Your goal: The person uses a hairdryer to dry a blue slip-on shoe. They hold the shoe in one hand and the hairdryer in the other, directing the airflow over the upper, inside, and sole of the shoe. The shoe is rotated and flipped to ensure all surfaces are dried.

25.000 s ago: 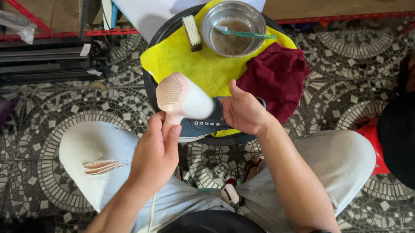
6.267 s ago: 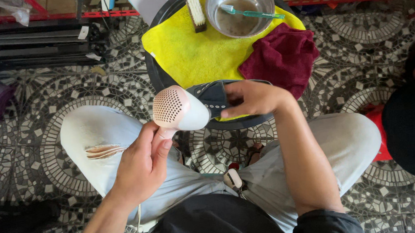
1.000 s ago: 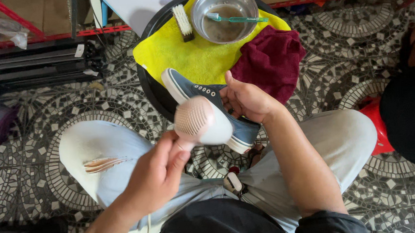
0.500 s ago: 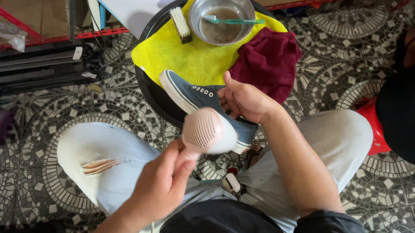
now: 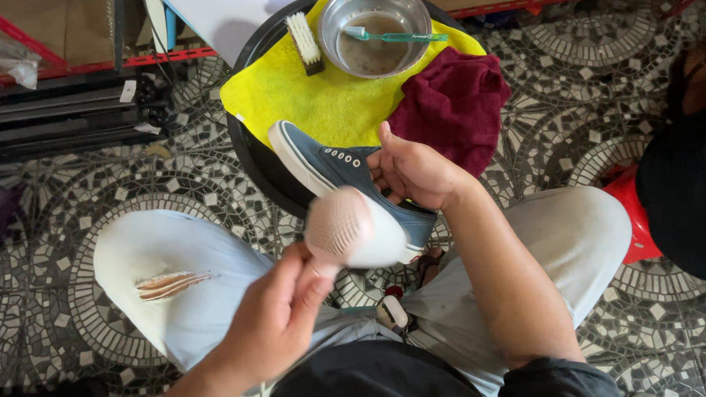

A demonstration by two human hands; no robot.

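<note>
Two hands occupied: left hand [image 5: 275, 322] wrapped around handle of pink hair dryer [image 5: 349, 230], fingers closed on it; right hand [image 5: 414, 170] clamped on blue sneaker [image 5: 330, 171], thumb up, fingers behind the upper. Sneaker held over near edge of round black table [image 5: 251, 160], toe pointing far-left, heel partly hidden by dryer. Farther back: yellow cloth [image 5: 312, 101], scrub brush [image 5: 304, 41], steel bowl [image 5: 373, 29] with green toothbrush [image 5: 395, 37]; maroon towel [image 5: 451, 107] right

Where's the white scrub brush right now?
In the head view, the white scrub brush lies at the upper left of the yellow cloth, just left of the round steel bowl, away from both hands.
</note>
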